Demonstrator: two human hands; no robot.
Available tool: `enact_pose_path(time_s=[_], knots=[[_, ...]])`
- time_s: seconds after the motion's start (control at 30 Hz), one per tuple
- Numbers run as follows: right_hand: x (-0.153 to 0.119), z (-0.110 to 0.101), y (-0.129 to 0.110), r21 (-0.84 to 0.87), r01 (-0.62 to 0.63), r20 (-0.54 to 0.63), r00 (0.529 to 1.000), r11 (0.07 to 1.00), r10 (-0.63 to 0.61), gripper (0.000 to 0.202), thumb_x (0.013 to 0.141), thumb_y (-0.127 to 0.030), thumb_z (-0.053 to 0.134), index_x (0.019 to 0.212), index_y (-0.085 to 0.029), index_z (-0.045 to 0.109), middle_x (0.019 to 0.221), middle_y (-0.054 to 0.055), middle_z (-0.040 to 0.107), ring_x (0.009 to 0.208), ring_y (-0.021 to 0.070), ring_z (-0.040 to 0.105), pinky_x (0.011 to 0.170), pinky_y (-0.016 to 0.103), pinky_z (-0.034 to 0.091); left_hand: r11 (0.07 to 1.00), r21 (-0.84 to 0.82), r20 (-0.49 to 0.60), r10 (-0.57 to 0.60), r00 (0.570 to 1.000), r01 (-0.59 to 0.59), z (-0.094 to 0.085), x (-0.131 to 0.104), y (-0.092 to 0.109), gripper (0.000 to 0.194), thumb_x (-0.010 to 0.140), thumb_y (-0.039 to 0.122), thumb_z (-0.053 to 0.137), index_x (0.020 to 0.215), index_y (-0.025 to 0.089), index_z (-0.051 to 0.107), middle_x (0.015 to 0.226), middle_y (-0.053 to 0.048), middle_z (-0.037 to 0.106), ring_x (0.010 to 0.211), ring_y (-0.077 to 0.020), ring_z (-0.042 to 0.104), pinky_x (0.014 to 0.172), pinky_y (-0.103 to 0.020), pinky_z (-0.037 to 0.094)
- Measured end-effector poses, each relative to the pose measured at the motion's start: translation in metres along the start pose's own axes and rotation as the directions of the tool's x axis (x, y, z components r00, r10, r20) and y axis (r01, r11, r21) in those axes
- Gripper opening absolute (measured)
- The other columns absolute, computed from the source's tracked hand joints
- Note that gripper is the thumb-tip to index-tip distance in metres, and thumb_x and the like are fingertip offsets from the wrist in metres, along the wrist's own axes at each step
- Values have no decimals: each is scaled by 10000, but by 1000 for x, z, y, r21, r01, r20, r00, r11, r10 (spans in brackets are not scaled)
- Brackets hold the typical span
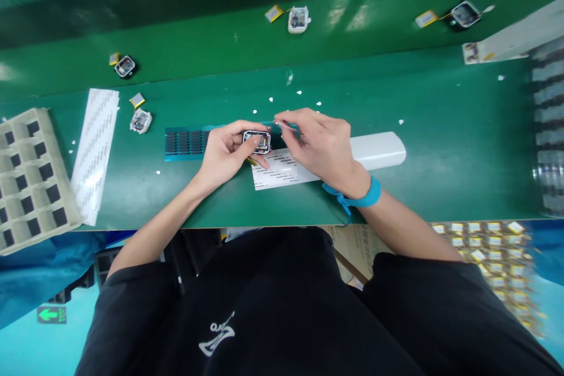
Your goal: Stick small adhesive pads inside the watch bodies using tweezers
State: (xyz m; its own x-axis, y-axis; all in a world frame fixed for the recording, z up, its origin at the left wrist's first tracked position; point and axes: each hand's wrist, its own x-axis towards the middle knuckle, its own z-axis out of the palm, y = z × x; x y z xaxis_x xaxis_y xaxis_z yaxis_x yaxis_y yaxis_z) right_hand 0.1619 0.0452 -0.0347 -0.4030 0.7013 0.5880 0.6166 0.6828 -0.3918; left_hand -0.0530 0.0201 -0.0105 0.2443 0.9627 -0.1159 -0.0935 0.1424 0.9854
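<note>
"Hands first: how did they stand?"

"Left hand [227,150]: one, closed on a small silver-rimmed black watch-like case [263,143] with rounded corners and exposed circuit parts, thumb across its open face. Right hand [321,140]: one, just beside it, thumb and fingers pinched on a thin pale strip [286,126], its exact kind too small to tell."

"Where was the case?"

"Near the middle of the glossy green worktop [458,147], raised in the left hand. A yellow piece showed below it, mostly hidden by the fingers."

"Items about the hands?"

"Blue sheet with rows of black strips [183,144], partly behind the left hand. White printed backing sheet [275,171], partly under the right hand. Smooth white rounded piece [383,150], beyond the right wrist, which wore a bright blue band [372,192]."

"And farther off?"

"White open case [141,121], left of the blue sheet, a silver-and-yellow battery [137,100] near it. Long white printed strip [94,153], lying between that case and a grey moulded tray [43,159]. Three more open cases, each with a battery, toward the back. Small white scraps [299,92], scattered."
</note>
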Motion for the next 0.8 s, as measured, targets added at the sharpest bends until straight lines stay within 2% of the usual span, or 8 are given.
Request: enact_pose_path(time_s=[0.07, 0.17, 0.3, 0.43, 0.57, 0.67, 0.8], knots=[[0, 0, 3, -50, -28, 8, 1000, 998, 29, 224, 1117, -227, 571, 1254, -214, 748, 1103, 52, 847, 897, 184, 798, 714, 307, 579, 1000, 3, -6, -13, 1000, 13, 0, -1, 0, 412, 860, 534, 887, 1043, 189, 756, 808, -11, 828, 609, -174, 814, 592, -248, 674], [0, -2, 7, -85, 57, 53, 997, 995, -53, 238, 1126, -264, 586, 1297, -228, 748, 1179, 42, 842, 937, 176, 804, 660, 287, 563, 1000, 21, 2, -15, 1000, 15, 0, -1, 0, 409, 878, 539, 871, 1044, 187, 747, 838, -20, 838, 601, -172, 811, 586, -247, 667], [-1, -7, 6, -154, 201, 84, 978, 967, -190, 266, 1137, -193, 521, 1214, -248, 769, 1109, -9, 846, 818, 112, 773, 572, 261, 503, 999, 37, 7, 19, 1000, -19, -1, 0, -3, 386, 906, 507, 858, 1083, 205, 695, 787, 7, 821, 530, -165, 780, 514, -244, 638], [-1, -10, 4, -244, 290, 54, 957, 926, -285, 257, 1109, -119, 531, 1138, -228, 762, 1037, -26, 841, 758, 104, 753, 527, 270, 456, 990, 102, -35, 101, 994, -97, -1, 1, -16, 369, 928, 499, 839, 1064, 239, 615, 728, 33, 787, 470, -161, 746, 406, -221, 544], [-2, -9, -1, -259, 302, 107, 953, 917, -284, 292, 1110, -118, 486, 1162, -229, 751, 1056, -21, 847, 748, 115, 762, 508, 289, 447, 978, 120, -53, 175, 983, -168, 3, 0, -26, 271, 963, 389, 787, 1063, 245, 581, 678, 55, 760, 458, -148, 736, 426, -199, 558], [-5, -8, -6, -308, 309, 170, 948, 900, -268, 350, 1092, -84, 443, 1229, -191, 746, 1096, 16, 855, 748, 126, 770, 501, 302, 451, 959, 184, -57, 230, 971, -216, 7, -4, -27, 209, 944, 284, 770, 1055, 230, 601, 729, 36, 793, 528, -140, 772, 495, -180, 604], [-10, -11, -11, -303, 315, 242, 938, 900, -247, 394, 1059, -67, 461, 1338, -151, 725, 1182, 74, 850, 799, 152, 786, 518, 299, 482, 891, 310, -149, 390, 909, -331, 12, -8, -27, 138, 914, 205, 764, 954, 209, 633, 707, 53, 777, 561, -98, 764, 561, -131, 613]])
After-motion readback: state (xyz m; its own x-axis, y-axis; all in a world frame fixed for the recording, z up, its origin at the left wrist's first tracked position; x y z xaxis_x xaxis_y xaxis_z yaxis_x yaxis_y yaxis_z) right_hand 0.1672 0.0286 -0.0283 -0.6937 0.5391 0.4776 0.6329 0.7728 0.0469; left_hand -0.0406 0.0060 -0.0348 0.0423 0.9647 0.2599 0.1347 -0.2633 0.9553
